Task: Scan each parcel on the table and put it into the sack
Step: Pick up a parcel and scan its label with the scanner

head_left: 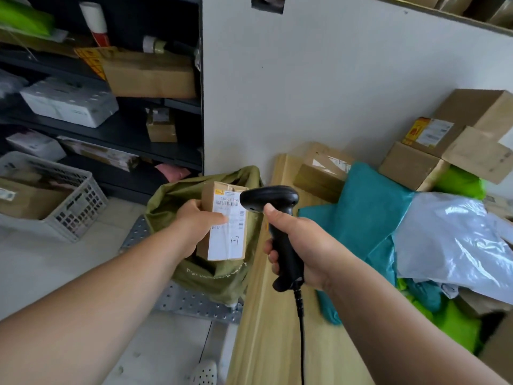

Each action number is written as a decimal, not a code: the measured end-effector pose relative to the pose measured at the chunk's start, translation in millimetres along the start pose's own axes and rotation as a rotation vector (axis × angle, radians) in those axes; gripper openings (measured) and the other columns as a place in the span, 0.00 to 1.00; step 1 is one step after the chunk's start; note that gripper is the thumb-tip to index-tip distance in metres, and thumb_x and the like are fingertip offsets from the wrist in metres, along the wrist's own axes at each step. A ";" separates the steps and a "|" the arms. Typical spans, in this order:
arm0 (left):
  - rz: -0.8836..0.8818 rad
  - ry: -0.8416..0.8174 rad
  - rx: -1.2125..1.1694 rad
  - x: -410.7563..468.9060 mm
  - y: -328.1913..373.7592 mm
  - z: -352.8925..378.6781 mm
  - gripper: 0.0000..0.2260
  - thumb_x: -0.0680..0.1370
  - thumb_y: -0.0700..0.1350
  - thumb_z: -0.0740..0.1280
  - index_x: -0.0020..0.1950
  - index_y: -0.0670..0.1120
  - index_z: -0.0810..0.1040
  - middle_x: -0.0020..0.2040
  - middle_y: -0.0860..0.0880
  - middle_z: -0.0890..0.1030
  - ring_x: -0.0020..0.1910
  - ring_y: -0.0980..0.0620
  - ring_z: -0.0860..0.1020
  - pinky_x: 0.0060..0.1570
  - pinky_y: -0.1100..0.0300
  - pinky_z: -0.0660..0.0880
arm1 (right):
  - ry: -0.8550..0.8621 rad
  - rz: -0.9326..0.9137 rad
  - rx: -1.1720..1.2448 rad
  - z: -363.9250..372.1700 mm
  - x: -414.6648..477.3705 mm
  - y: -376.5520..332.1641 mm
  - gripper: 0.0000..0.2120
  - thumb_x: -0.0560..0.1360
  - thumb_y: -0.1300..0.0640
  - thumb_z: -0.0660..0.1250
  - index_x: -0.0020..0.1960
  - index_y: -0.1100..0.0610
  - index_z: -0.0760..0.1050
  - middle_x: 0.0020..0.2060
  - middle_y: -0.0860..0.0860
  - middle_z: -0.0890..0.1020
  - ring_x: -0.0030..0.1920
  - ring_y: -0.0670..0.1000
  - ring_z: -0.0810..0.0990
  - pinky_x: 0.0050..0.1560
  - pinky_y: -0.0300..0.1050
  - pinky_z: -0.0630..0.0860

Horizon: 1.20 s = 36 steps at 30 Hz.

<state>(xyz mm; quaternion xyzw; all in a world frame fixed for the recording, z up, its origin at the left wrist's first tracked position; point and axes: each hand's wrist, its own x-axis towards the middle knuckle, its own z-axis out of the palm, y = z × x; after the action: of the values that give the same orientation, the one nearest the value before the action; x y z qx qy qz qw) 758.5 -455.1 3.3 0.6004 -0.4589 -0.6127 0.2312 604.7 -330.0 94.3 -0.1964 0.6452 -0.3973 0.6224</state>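
My left hand [195,226] grips a small cardboard parcel [226,240] with a white barcode label, held upright over the mouth of the olive-green sack [219,276]. My right hand [301,245] holds a black corded barcode scanner [273,202], its head right beside the parcel's label. On the wooden table [266,315] to the right lie a teal mailer [366,207], a grey-white plastic mailer [455,240], bright green bags [455,329] and several cardboard boxes [324,173].
The sack stands on a perforated metal plate [194,302] on the floor, against the table's left edge. A dark shelf unit [125,132] with boxes fills the left. A white plastic crate [69,207] sits on the floor. More stacked boxes [455,140] lean against the white wall.
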 end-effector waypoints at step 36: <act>-0.219 0.013 0.333 221.0 -83.9 26.7 0.29 0.76 0.49 0.71 0.72 0.42 0.63 0.66 0.40 0.73 0.62 0.41 0.74 0.53 0.52 0.74 | 0.261 0.177 -0.061 0.9 169.2 21.1 0.14 0.77 0.45 0.69 0.54 0.55 0.74 0.30 0.52 0.78 0.30 0.50 0.73 0.35 0.47 0.73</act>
<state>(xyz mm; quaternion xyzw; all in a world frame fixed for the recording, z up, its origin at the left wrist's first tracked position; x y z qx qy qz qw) 717.7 -592.4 -186.7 0.6809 -0.4841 -0.5459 0.0637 585.6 -444.0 -31.0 -0.1043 0.7472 -0.3431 0.5596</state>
